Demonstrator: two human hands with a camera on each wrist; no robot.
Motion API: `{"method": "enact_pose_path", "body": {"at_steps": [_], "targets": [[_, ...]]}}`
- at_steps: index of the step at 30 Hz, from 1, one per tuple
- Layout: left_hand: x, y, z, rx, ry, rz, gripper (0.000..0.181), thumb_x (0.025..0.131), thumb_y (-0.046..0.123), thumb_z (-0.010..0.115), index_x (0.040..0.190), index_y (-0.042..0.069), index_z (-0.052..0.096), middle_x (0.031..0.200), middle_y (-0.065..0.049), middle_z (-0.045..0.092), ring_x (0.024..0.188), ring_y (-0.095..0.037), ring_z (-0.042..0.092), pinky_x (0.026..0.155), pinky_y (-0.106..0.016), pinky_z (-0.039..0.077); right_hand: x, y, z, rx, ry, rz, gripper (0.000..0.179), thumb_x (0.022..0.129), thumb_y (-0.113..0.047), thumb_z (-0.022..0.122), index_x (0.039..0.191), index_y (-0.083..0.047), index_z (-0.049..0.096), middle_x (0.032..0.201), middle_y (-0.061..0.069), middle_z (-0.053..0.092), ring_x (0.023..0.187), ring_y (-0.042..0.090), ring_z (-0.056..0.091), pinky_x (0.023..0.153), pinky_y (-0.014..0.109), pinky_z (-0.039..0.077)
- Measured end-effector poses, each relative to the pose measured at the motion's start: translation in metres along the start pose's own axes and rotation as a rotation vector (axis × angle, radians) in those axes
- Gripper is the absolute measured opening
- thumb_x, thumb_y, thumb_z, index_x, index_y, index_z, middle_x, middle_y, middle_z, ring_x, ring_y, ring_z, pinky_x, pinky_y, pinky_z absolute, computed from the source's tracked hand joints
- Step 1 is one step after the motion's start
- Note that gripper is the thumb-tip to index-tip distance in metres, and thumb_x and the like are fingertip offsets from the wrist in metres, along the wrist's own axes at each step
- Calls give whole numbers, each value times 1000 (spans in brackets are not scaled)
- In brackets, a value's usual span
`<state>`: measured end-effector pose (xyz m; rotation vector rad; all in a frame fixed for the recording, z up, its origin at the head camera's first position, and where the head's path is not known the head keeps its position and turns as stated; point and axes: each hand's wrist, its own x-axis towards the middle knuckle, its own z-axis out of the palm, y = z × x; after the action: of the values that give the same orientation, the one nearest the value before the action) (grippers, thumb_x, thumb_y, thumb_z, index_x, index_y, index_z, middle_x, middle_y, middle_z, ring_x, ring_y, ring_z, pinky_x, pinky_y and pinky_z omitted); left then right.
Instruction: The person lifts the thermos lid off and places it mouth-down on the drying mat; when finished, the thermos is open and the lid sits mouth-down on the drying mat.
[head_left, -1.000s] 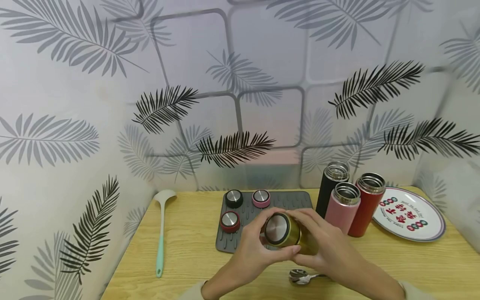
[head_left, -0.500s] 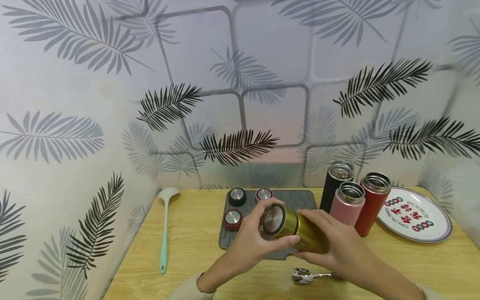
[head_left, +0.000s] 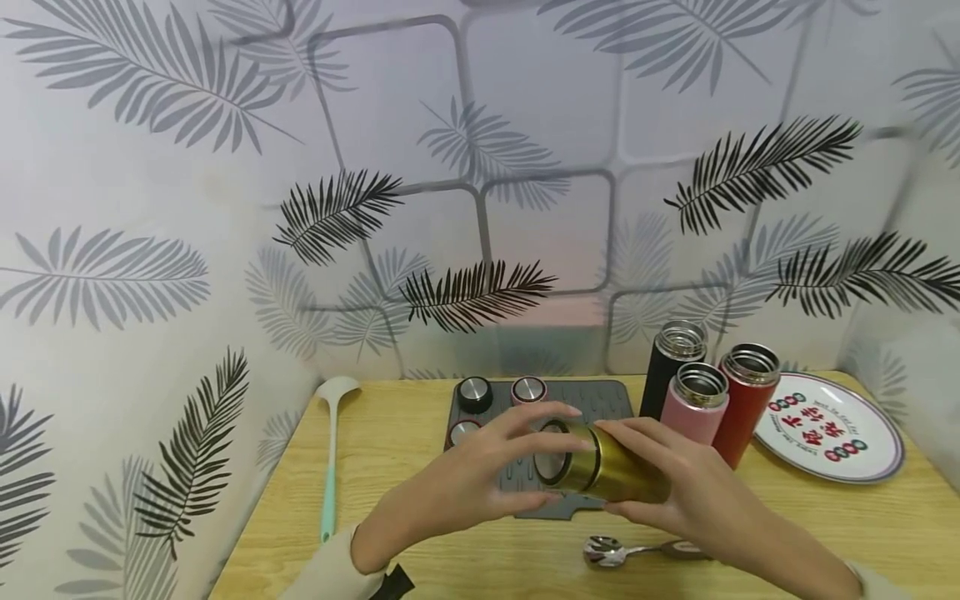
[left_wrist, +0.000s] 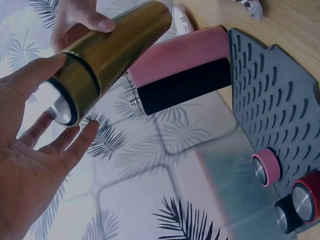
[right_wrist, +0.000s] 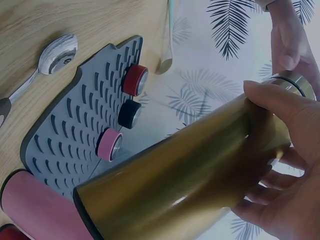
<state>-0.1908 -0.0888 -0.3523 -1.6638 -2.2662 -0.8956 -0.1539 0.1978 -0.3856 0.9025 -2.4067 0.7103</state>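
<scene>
A gold thermos (head_left: 633,471) is tilted above the table, its capped end toward the left. My right hand (head_left: 697,475) grips its body, with the thumb on one side and the fingers on the other, as the right wrist view shows. My left hand (head_left: 465,471) is at the gold lid (head_left: 581,471), which has a steel top and a black ring. The left fingers (left_wrist: 80,145) are spread and fairly straight around the lid in the left wrist view, with the thumb right at its edge. The lid sits on the thermos, a dark seam between them.
A grey drying mat (head_left: 592,400) bears a black lid (head_left: 475,394), a pink lid (head_left: 528,389) and a red lid (head_left: 462,430). Uncapped black (head_left: 662,383), pink (head_left: 693,421) and red (head_left: 738,417) bottles stand right, before a plate (head_left: 873,450). A spoon (head_left: 603,550) lies in front, a ladle (head_left: 328,492) left.
The thermos has tipped further toward lying sideways. My left hand, earlier wrapped around the lid, has loosened its fingers and turned. My right hand keeps its grip on the body.
</scene>
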Motion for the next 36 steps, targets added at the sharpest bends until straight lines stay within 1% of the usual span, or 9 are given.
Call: {"method": "enact_pose_path", "body": {"at_steps": [6,12,15,19,21,23,28,32,36], "targets": [[-5,-3,6,-15,-1,31,64,93,12,82,149,20,53,159,-4,46,146,-20,47,113,-27,47,0,1,4,-16,14,-64,84,64,-21,102,140,-18,65,127,-1,65,97,13,66,81,31,62],[-11,-2,12,-30,61,-15,68,91,12,83,150,17,51,155,-5,50,139,-18,54,107,-26,51,1,2,9,-152,52,-173,91,59,-25,102,141,-11,62,124,8,67,98,23,71,81,43,64],[-13,-1,20,-77,116,-100,67,90,17,85,149,17,52,149,-4,54,127,-15,61,96,-22,56,1,4,11,-193,55,-216,95,60,-26,102,143,-9,60,124,11,67,102,27,71,82,47,64],[-14,1,30,-181,139,-294,64,93,28,82,148,21,50,142,0,57,109,-10,63,82,-19,58,-1,6,14,-232,47,-255,99,58,-25,103,145,-9,59,124,12,66,104,32,70,83,51,62],[-15,1,33,-201,128,-374,66,94,34,80,151,25,46,143,2,57,109,-8,62,84,-20,58,-1,7,15,-252,45,-270,102,54,-23,104,144,-9,60,123,13,66,105,34,69,83,52,62],[-16,0,37,-172,107,-385,74,94,36,80,155,27,40,150,1,52,118,-10,61,89,-23,58,-1,8,17,-266,47,-280,102,53,-23,104,144,-8,60,122,14,65,105,35,68,84,54,61],[-20,-2,40,-6,112,-213,93,86,32,88,160,23,32,165,-3,33,142,-20,49,103,-33,55,-2,12,17,-242,61,-253,99,54,-22,103,143,-9,61,122,13,67,105,34,69,85,54,61],[-21,-4,37,156,152,-41,85,84,26,91,155,23,43,163,-5,36,146,-24,46,111,-34,50,-2,14,15,-160,69,-179,88,65,-28,101,142,-12,62,123,8,68,103,29,71,84,50,62],[-19,-6,32,245,149,81,75,86,18,89,150,23,50,159,-8,43,150,-28,42,118,-34,44,-3,12,16,-56,54,-125,90,63,-26,102,143,-17,62,126,1,67,100,19,70,93,25,58]]}}
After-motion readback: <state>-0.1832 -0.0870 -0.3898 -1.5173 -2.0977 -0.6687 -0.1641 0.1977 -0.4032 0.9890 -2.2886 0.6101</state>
